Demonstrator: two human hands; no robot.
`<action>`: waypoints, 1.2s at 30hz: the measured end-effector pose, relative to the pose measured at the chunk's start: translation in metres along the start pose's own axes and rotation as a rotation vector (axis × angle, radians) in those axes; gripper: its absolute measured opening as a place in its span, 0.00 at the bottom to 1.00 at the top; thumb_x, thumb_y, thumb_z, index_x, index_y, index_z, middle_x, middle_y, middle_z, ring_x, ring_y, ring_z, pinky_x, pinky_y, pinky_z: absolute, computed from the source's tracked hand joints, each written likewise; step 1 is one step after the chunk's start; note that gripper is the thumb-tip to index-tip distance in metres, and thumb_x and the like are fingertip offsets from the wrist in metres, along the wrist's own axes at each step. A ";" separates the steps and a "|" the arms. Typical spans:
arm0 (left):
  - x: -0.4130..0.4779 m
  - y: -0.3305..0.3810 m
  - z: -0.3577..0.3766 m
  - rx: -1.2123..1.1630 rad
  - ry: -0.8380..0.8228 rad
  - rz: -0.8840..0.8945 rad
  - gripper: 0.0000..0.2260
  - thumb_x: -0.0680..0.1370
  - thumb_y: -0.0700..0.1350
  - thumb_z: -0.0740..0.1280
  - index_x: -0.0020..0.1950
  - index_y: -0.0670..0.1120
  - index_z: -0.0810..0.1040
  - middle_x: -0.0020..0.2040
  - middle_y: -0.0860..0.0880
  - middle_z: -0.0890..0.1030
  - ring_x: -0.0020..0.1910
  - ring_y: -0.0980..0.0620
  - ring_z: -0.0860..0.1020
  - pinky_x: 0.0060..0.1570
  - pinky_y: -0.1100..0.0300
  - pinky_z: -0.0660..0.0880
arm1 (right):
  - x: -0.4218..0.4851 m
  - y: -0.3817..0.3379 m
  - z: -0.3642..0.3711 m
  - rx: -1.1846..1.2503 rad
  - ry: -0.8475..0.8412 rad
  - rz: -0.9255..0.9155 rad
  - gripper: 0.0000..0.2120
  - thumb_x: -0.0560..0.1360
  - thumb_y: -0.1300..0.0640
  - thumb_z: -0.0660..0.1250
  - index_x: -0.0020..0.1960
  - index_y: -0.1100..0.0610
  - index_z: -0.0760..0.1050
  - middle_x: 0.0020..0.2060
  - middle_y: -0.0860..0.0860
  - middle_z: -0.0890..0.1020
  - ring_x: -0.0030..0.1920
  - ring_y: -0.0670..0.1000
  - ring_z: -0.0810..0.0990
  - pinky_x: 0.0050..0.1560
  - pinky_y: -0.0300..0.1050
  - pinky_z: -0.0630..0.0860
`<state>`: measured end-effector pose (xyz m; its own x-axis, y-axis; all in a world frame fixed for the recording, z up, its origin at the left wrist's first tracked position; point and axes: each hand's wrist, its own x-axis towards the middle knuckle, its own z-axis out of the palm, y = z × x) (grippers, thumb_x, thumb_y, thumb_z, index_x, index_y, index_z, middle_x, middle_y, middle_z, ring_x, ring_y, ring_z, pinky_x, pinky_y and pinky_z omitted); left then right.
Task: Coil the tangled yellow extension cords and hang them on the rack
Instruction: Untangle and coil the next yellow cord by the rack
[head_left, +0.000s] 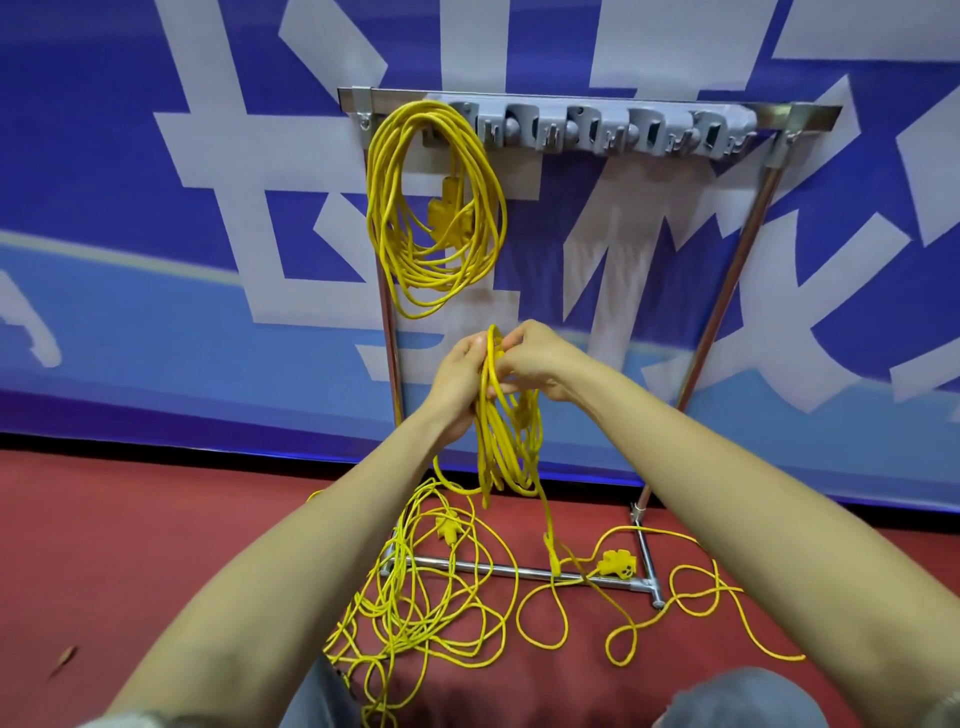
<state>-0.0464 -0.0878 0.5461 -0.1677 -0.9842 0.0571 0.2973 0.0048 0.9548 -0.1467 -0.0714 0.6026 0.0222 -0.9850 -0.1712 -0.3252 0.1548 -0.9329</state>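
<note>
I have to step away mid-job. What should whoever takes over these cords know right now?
Left hand: grips the top of a half-made coil.
Right hand: pinches the cord at the same spot.
Done: a hung coil is on the leftmost hook of the rack.
Left: the half-made coil's tail runs down to the floor. A tangle lies by the left end of the rack's base, and loose cord by the right end. Finish this coil, hang it, then do the rest.
</note>
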 end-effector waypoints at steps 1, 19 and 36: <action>0.000 0.001 0.001 -0.003 -0.006 -0.002 0.11 0.84 0.47 0.57 0.55 0.42 0.75 0.34 0.49 0.79 0.27 0.57 0.77 0.23 0.65 0.72 | 0.002 0.001 0.001 -0.002 0.019 0.004 0.13 0.71 0.77 0.62 0.33 0.62 0.68 0.27 0.57 0.73 0.22 0.50 0.78 0.29 0.41 0.80; 0.011 0.024 -0.016 -0.029 -0.067 0.017 0.04 0.82 0.43 0.62 0.53 0.46 0.77 0.35 0.48 0.77 0.24 0.58 0.68 0.21 0.68 0.66 | 0.001 0.060 -0.012 -0.178 -0.181 -0.216 0.05 0.74 0.63 0.69 0.47 0.56 0.76 0.37 0.49 0.79 0.41 0.45 0.78 0.54 0.52 0.78; 0.023 -0.009 -0.054 0.435 0.124 0.182 0.11 0.82 0.39 0.61 0.64 0.47 0.72 0.45 0.48 0.76 0.34 0.58 0.71 0.36 0.66 0.70 | 0.012 0.025 -0.038 -1.202 0.440 -0.158 0.10 0.77 0.65 0.59 0.55 0.62 0.76 0.53 0.59 0.78 0.52 0.62 0.78 0.40 0.47 0.67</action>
<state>-0.0017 -0.1205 0.5231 -0.0282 -0.9740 0.2248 -0.1135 0.2266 0.9674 -0.1909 -0.0818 0.5896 -0.0986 -0.9640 0.2470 -0.9951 0.0956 -0.0243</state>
